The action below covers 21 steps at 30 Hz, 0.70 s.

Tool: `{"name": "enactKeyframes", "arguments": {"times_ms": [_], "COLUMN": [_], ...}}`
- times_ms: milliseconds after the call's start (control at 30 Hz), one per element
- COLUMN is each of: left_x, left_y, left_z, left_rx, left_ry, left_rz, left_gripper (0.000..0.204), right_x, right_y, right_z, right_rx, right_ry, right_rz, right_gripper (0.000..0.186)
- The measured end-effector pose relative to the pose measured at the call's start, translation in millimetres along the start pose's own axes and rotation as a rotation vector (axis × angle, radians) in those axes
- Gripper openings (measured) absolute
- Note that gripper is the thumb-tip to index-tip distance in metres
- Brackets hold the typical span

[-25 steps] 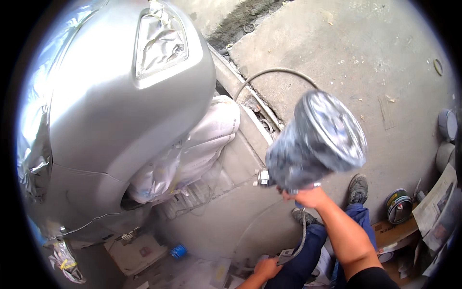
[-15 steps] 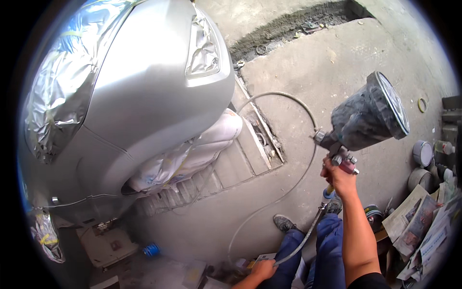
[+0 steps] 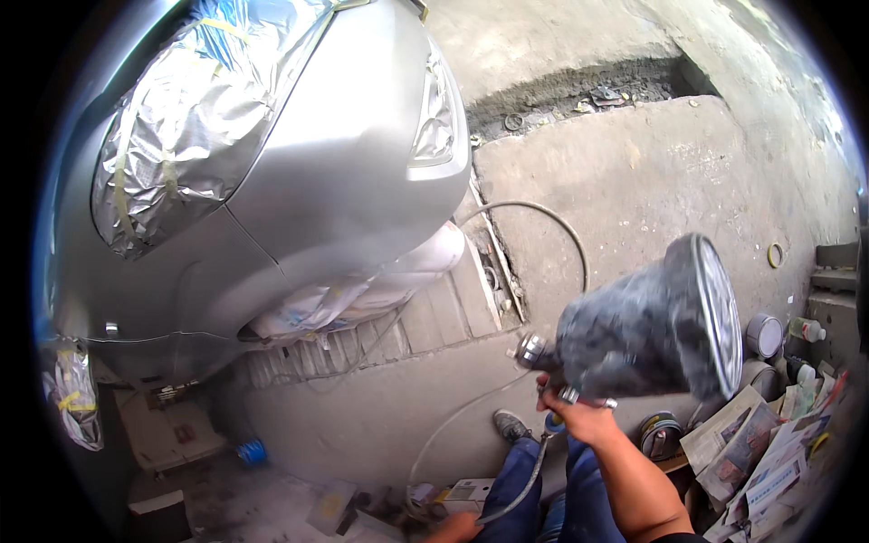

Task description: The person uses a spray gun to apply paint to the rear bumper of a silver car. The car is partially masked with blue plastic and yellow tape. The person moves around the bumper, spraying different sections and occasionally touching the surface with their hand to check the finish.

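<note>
A paint spray gun point(image 3: 568, 395) with a large, paint-smeared grey cup point(image 3: 638, 326) is gripped in my right hand point(image 3: 579, 419). Its nozzle points left toward the silver car point(image 3: 335, 195), and the two stand well apart. From the handle a grey air hose point(image 3: 534, 475) runs down to my left hand point(image 3: 454, 528), which is closed round it at the lower edge. Crinkled silver film point(image 3: 186, 145) and yellow tape cover the car's window area. A pale, wrapped wheel point(image 3: 362, 294) shows below the car's body.
Beyond the car's corner a rough trench point(image 3: 579, 100) cuts the concrete floor. A ribbed floor strip point(image 3: 389, 335) lies under the car. Paint cans point(image 3: 765, 335) and stacked newspapers point(image 3: 738, 434) crowd the right. A blue can point(image 3: 252, 452) lies at lower left. The hose loops across the floor.
My right hand has brought the spray gun down and to the left, nearer my body. The whole view has shifted, so the car sits farther right. Both hands keep their hold.
</note>
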State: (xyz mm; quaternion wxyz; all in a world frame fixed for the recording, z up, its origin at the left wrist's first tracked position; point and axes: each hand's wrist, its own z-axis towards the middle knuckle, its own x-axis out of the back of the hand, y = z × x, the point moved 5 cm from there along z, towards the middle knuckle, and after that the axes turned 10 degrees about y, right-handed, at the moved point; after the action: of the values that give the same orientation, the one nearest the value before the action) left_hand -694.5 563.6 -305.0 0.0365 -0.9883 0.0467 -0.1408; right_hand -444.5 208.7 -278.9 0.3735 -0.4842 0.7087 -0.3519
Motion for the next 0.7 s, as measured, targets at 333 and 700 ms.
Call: {"name": "enactKeyframes", "arguments": {"times_ms": [333,700], "left_x": [30.6,70.8], "left_y": [42.6,17.1], "left_z": [-17.4,-35.8], "left_rx": [-0.055,0.017], "left_ry": [0.038,0.179], "left_rz": [-0.129,-0.184], "left_gripper": [0.035,0.033], "right_x": [78.0,30.1], "right_y": [-78.0,-100.4], "right_z": [11.7,-5.2], "right_rx": [-0.012,0.044], "right_ry": [0.426,0.403], "right_rz": [0.233,0.124], "right_gripper": [0.019,0.023]}}
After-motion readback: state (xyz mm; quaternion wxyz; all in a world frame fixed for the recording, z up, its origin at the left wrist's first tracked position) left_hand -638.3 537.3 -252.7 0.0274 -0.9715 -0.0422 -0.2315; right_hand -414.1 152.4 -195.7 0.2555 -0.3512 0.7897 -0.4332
